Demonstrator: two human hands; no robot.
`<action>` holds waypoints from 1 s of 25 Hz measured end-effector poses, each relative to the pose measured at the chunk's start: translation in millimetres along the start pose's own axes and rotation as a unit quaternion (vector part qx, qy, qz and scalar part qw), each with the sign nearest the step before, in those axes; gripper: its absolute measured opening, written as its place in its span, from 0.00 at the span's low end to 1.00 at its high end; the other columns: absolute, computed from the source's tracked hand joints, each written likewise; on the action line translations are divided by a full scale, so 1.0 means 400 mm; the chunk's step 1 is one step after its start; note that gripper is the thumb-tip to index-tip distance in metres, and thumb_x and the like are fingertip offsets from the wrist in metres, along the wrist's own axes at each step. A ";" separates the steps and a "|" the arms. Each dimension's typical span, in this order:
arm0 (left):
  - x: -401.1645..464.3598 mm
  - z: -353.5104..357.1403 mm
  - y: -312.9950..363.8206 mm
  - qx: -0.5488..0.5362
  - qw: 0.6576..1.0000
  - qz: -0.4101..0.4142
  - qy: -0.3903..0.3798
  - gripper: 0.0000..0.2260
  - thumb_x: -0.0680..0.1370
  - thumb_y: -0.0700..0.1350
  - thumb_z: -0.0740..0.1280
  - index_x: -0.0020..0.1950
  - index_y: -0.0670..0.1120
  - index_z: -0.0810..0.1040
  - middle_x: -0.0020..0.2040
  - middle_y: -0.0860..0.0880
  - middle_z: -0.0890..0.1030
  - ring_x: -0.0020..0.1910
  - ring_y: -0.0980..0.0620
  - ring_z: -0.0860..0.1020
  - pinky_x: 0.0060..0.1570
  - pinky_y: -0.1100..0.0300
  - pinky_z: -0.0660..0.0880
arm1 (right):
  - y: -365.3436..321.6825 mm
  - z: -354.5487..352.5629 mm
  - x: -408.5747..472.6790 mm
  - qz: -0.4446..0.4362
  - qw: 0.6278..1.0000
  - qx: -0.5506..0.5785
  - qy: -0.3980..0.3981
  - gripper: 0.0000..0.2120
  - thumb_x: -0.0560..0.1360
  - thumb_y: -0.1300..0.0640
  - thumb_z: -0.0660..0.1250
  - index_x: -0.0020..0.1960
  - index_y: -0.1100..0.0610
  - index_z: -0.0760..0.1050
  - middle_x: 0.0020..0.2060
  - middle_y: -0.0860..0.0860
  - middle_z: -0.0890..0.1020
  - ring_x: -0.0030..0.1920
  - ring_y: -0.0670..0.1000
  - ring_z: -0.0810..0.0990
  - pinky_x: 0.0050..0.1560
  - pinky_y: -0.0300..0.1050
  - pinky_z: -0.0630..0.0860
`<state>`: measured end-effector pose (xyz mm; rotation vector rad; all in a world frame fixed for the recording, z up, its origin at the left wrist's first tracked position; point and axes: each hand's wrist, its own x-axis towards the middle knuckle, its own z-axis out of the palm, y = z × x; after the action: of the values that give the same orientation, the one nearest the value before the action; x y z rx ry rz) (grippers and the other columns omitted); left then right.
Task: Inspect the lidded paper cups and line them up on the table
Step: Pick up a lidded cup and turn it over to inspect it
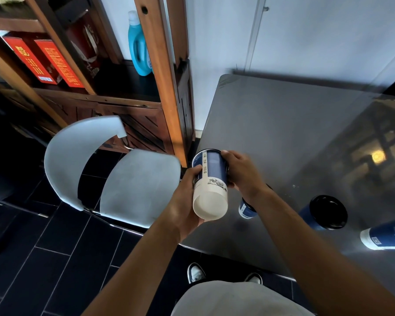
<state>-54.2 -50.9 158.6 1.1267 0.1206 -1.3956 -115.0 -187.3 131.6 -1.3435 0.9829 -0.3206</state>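
Head view only: both hands hold one lidded paper cup (211, 179) tipped on its side above the near left corner of the worktop (283, 133), white base towards the camera and dark lid end pointing away. The left hand (187, 197) cradles the lower body with fingers wrapped round the white band and thumb on the blue wall; the right hand (242, 172) curls over the lid end, fingers round the rim. The cup touches nothing but the hands.

Three more cups are on the worktop to the right. One blue cup (246, 209) is partly hidden under the right wrist. A second (326, 213) stands upright with its black lid showing. A third (384, 238) is cut off by the right edge of the frame, so I cannot tell whether it stands or lies.

Inspection looks to be in hand. To do it well, I would turn the cup slowly between the two hands, check the seam, the base and the seating of the lid, and keep the squeeze light so the paper wall does not dent or the lid pop. Then set it upright, beside the standing cup and in line with it.

A pale chair (114, 169) stands left of the worktop.
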 end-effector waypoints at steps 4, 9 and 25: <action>0.008 -0.007 0.000 0.013 1.000 0.018 -0.007 0.20 0.81 0.57 0.62 0.64 0.44 0.78 0.41 0.44 0.84 0.35 0.48 0.81 0.34 0.58 0.80 | -0.004 0.004 0.003 0.009 1.000 0.005 0.005 0.13 0.83 0.48 0.60 0.45 0.53 0.77 0.43 0.56 0.79 0.44 0.62 0.79 0.45 0.55 0.81; 0.032 -0.070 -0.015 0.121 0.987 0.102 -0.024 0.20 0.85 0.56 0.58 0.73 0.50 0.75 0.65 0.38 0.82 0.58 0.41 0.80 0.60 0.44 0.76 | -0.005 -0.016 -0.027 0.090 0.987 0.036 -0.127 0.19 0.81 0.45 0.65 0.64 0.58 0.74 0.58 0.59 0.82 0.49 0.56 0.85 0.53 0.53 0.83; 0.206 -0.176 0.102 0.380 0.879 0.274 0.082 0.22 0.77 0.33 0.72 0.69 0.48 0.77 0.55 0.50 0.86 0.53 0.62 0.83 0.51 0.70 0.79 | -0.025 -0.026 0.117 -0.041 0.966 -0.197 -0.161 0.28 0.74 0.61 0.75 0.71 0.51 0.70 0.62 0.48 0.80 0.52 0.42 0.83 0.51 0.39 0.81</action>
<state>37.1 -70.4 90.4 1.7534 -0.6415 -0.8212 -92.3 -229.6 122.6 -1.7356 0.7392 0.0402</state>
